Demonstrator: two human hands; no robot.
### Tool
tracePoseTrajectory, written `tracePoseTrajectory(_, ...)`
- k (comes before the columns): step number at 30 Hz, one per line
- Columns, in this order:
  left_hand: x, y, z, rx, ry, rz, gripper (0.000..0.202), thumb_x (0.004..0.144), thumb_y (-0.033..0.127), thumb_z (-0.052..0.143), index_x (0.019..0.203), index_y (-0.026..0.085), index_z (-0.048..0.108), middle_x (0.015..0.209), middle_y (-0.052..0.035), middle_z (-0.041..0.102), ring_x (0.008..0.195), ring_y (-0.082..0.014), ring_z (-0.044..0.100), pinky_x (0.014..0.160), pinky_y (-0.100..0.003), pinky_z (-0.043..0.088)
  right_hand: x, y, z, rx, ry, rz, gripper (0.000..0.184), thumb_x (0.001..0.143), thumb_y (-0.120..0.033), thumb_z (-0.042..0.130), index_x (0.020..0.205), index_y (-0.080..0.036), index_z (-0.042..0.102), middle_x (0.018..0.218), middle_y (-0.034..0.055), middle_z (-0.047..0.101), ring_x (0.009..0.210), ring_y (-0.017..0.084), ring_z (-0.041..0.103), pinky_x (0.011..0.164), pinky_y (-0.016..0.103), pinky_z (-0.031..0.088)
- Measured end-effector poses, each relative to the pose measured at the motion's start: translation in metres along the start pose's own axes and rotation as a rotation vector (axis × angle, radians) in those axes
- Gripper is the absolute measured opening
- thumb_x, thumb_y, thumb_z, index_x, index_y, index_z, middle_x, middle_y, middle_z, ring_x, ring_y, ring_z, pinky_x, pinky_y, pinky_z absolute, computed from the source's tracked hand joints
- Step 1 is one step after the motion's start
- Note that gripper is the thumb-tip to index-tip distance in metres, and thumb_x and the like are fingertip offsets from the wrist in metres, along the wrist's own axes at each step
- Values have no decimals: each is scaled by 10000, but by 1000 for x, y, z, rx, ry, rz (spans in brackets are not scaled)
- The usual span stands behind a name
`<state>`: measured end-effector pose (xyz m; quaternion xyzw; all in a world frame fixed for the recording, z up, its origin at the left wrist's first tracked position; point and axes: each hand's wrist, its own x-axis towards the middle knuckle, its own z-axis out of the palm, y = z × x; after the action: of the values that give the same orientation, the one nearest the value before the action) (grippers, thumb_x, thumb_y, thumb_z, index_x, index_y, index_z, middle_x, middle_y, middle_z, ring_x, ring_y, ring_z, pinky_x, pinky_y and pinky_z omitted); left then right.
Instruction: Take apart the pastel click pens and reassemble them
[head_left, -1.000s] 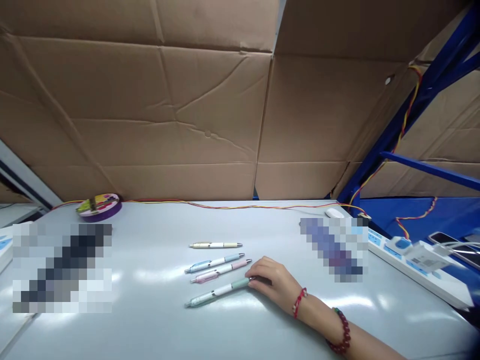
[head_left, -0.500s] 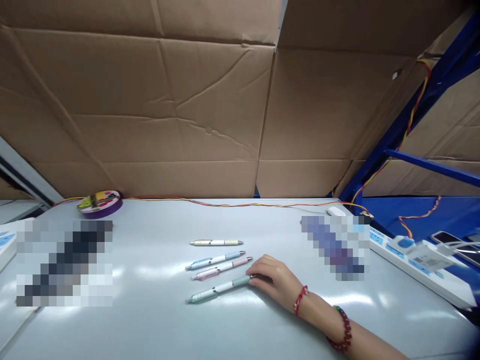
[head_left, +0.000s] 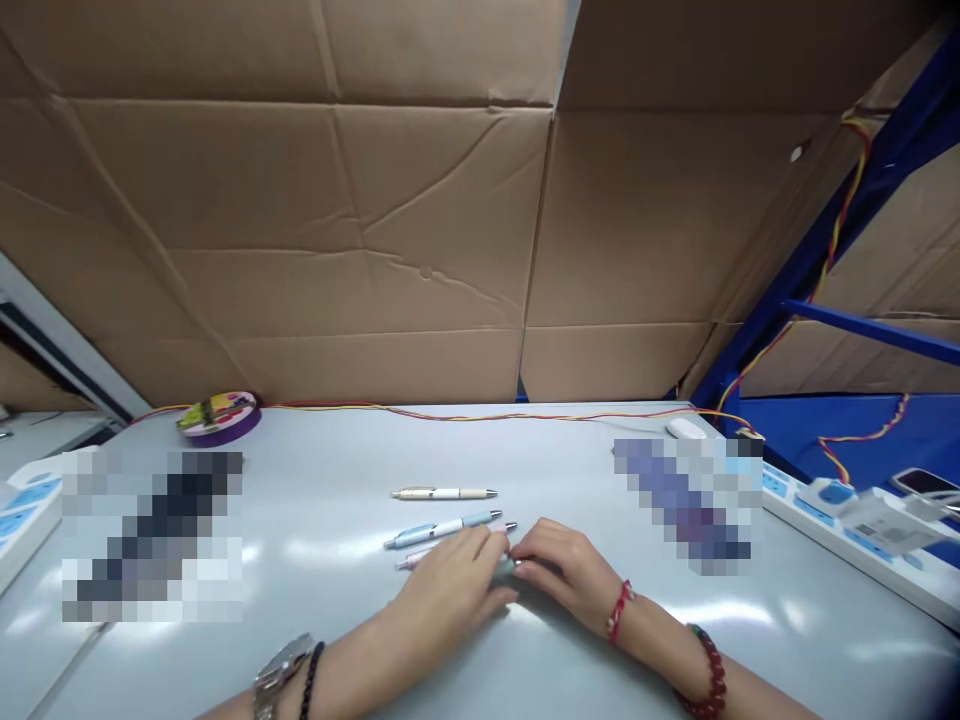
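Several click pens lie side by side on the grey table [head_left: 315, 640]: a cream pen [head_left: 442, 493] farthest back, then a blue pen [head_left: 442, 528], then a pink pen [head_left: 411, 562] partly covered by my left hand. A green pen [head_left: 509, 566] is nearest me, with only a short piece showing between my hands. My left hand [head_left: 450, 590], with a watch on its wrist, lies over the green pen's body, fingers closed around it. My right hand [head_left: 566, 570], with bead bracelets on the wrist, pinches the same pen's right end. The fingertips of both hands meet there.
A purple tape roll [head_left: 217, 415] sits at the back left, and a red-yellow wire [head_left: 480, 413] runs along the cardboard wall. A white mouse [head_left: 686, 428], a power strip [head_left: 862, 520] and a phone [head_left: 926, 482] are at the right. Another power strip [head_left: 22, 510] is at the left edge.
My left hand has come in from the lower left and settled over the green pen, hiding most of it. My right hand stays on the pen's right end.
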<state>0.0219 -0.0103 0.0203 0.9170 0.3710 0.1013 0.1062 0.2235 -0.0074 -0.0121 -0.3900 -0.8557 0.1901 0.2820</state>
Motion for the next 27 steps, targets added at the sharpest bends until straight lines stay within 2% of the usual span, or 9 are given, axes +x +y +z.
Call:
tracePoseTrajectory(1, 5, -2, 10, 20, -20, -9, 94, 916, 243, 491, 968, 175, 530, 938, -57, 629, 853, -221, 608, 699, -302, 481, 0, 1, 1, -18, 3, -1, 432, 965, -434, 302, 796, -187, 614, 725, 41, 614, 687, 153, 522, 639, 260, 433)
tracePoseTrajectory(3, 8, -5, 26, 35, -48, 10, 109, 926, 199, 445, 860, 176, 529, 808, -33, 634, 744, -215, 622, 625, -287, 476, -1, 1, 4, -53, 5, 1, 499, 973, -432, 244, 668, -188, 555, 627, 29, 556, 613, 155, 467, 586, 271, 398)
tracePoseTrajectory(5, 5, -9, 33, 32, -61, 31, 124, 932, 187, 415, 873, 180, 524, 783, -20, 635, 705, -207, 625, 602, -277, 475, -2, 1, 7, -74, 6, 9, 512, 979, -411, 209, 610, -193, 488, 580, 17, 507, 579, 152, 425, 563, 276, 369)
tracePoseTrajectory(7, 1, -11, 32, 13, -52, 52, 129, 937, 192, 395, 1002, 192, 507, 849, -19, 643, 751, -203, 630, 632, -274, 483, -2, 0, 8, -82, 16, 29, 484, 983, -382, 195, 623, -195, 457, 600, 15, 495, 588, 151, 415, 566, 276, 361)
tracePoseTrajectory(9, -2, -13, 29, -5, -22, 59, 218, 939, 188, 374, 1138, 220, 457, 922, -20, 641, 788, -195, 632, 654, -266, 487, -1, -2, 8, -83, 34, 56, 451, 985, -365, 191, 644, -197, 435, 629, 15, 488, 599, 151, 411, 570, 276, 363)
tracePoseTrajectory(11, -3, -15, 25, -1, 12, 51, 286, 934, 170, 355, 1198, 253, 431, 971, -27, 637, 783, -194, 635, 642, -261, 488, -1, -3, 6, -73, 45, 78, 411, 983, -359, 211, 670, -199, 424, 655, 12, 486, 610, 147, 418, 574, 270, 374)
tracePoseTrajectory(17, -2, -19, 27, 9, 29, 60, 324, 902, 128, 356, 1165, 268, 483, 929, -27, 630, 751, -213, 631, 622, -287, 493, -1, -7, 4, -32, 59, 92, 348, 977, -363, 246, 716, -209, 416, 690, 2, 500, 614, 131, 459, 572, 241, 406)
tracePoseTrajectory(23, -1, -22, 24, -53, 134, 34, 341, 894, 119, 345, 1160, 262, 501, 842, -16, 624, 683, -176, 615, 574, -238, 471, 1, -4, -6, -123, 98, 162, 415, 982, -378, 160, 689, -207, 400, 648, 7, 495, 585, 132, 465, 557, 243, 394)
tracePoseTrajectory(27, 0, -23, 22, -76, 159, 34, 318, 910, 137, 332, 1158, 247, 498, 879, -19, 650, 714, -170, 636, 591, -234, 493, 3, 4, -10, -277, 10, 207, 424, 959, -340, 294, 582, -201, 432, 548, 3, 496, 531, 142, 468, 513, 258, 332)
